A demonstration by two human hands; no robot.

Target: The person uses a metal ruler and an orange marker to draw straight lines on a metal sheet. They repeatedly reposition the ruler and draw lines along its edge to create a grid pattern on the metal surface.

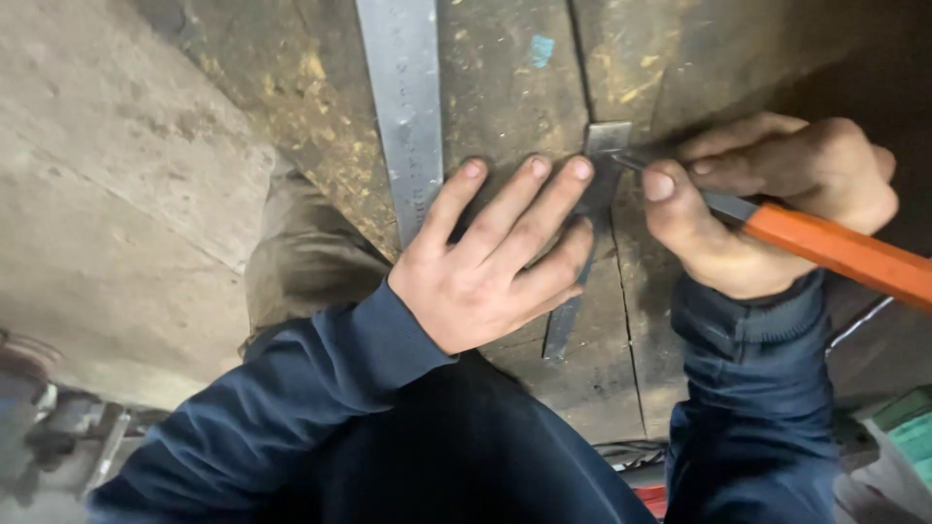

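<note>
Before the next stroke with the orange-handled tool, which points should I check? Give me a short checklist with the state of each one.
1. Left hand presses the narrow metal strip flat on the workbench: ok.
2. Right hand grips the orange-handled tool: ok.
3. Tool tip rests on the strip's upper end: ok.
4. Left fingers apart from the tip: not ok, they lie close beside it.
5. Steel ruler lies flat, left of the strip: ok.
6. Mark on the strip visible: cannot tell.
</note>
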